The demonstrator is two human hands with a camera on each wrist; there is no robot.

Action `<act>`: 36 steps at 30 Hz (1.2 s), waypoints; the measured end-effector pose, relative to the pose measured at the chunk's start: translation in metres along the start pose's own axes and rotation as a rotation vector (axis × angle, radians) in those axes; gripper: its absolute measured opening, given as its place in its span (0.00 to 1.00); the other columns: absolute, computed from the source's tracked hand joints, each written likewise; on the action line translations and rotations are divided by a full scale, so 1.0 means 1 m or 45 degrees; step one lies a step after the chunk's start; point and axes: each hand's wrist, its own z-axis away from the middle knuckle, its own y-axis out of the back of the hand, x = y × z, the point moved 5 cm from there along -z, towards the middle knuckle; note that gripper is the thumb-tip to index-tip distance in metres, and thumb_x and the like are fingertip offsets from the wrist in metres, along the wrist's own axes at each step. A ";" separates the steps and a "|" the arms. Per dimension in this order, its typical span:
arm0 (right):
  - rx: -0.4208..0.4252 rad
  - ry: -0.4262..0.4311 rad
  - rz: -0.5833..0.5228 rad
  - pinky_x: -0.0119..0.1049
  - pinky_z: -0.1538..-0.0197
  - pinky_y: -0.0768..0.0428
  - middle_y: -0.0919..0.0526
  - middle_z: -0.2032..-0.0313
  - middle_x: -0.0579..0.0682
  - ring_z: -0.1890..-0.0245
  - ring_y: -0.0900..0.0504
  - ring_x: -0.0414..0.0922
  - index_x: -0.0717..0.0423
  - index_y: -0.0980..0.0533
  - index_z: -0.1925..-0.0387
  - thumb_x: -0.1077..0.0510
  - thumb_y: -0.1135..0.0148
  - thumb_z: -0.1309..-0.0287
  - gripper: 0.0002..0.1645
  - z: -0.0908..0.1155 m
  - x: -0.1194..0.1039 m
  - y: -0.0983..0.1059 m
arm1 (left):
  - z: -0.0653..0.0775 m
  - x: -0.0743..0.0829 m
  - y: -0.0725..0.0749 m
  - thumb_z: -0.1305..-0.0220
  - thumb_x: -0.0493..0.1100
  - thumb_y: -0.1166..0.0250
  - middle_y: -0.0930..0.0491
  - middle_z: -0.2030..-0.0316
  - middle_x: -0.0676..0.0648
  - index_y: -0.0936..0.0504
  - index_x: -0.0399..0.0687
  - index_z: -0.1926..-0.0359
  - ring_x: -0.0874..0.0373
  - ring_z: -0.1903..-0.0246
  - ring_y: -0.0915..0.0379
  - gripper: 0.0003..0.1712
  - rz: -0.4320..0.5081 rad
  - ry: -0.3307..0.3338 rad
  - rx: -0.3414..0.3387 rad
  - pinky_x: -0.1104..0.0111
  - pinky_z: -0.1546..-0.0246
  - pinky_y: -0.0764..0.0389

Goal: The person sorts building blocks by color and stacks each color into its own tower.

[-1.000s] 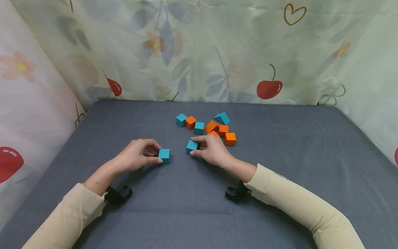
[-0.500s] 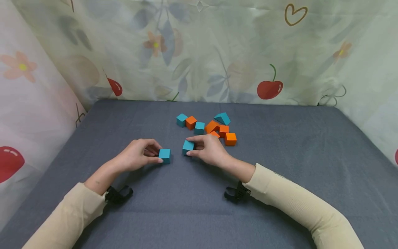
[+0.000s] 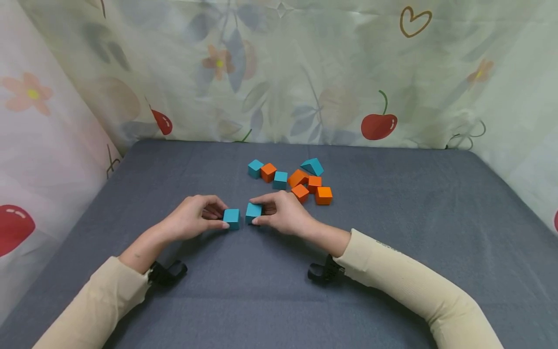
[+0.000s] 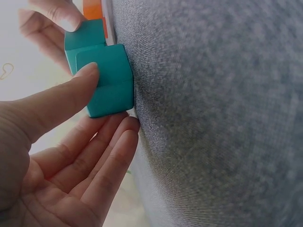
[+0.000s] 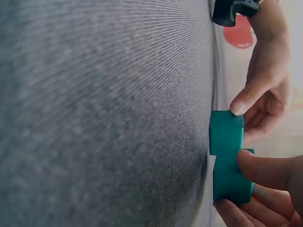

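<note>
Two teal cubes stand near the middle of the grey cloth, a narrow gap between them in the head view. My left hand (image 3: 193, 218) pinches the left teal cube (image 3: 231, 219) between thumb and fingers. In the left wrist view its thumb lies across the near face of that cube (image 4: 111, 90). The right teal cube (image 3: 253, 213) is pinched by my right hand (image 3: 283, 213), thumb on the near side and a finger on the far side. From the right wrist, this cube (image 5: 229, 182) overlaps the other hand's cube (image 5: 226, 132).
Behind the hands lies a loose group: a teal cube (image 3: 255, 168), an orange cube (image 3: 268, 172), another teal cube (image 3: 280, 180), an orange triangular block (image 3: 298, 178), a teal triangular block (image 3: 312, 166) and several more orange blocks (image 3: 323, 196). A patterned curtain (image 3: 279, 72) borders the table.
My right hand has brought its teal cube left and slightly nearer, close to the other cube, uncovering an orange block behind it. The left hand and its cube have stayed in place.
</note>
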 end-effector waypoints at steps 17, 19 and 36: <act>-0.129 0.051 0.082 0.31 0.51 0.18 0.16 0.49 0.52 0.53 0.16 0.43 0.55 0.22 0.44 0.59 0.30 0.45 0.26 -0.009 -0.005 -0.013 | 0.001 -0.001 0.000 0.41 0.40 0.31 0.18 0.59 0.42 0.20 0.39 0.55 0.50 0.56 0.20 0.15 0.038 -0.032 -0.005 0.57 0.51 0.18; -0.128 0.054 0.079 0.31 0.52 0.18 0.16 0.50 0.52 0.53 0.16 0.43 0.55 0.22 0.44 0.59 0.30 0.45 0.26 -0.010 -0.005 -0.013 | 0.001 -0.001 -0.001 0.41 0.40 0.31 0.18 0.59 0.42 0.20 0.39 0.55 0.50 0.56 0.20 0.15 0.036 -0.043 -0.003 0.57 0.51 0.18; -0.111 0.043 0.069 0.33 0.48 0.19 0.18 0.47 0.53 0.50 0.17 0.44 0.56 0.24 0.41 0.58 0.29 0.47 0.30 -0.007 -0.005 -0.014 | 0.001 -0.002 -0.001 0.41 0.40 0.31 0.18 0.59 0.42 0.20 0.39 0.54 0.50 0.57 0.20 0.15 0.025 -0.027 0.004 0.58 0.52 0.17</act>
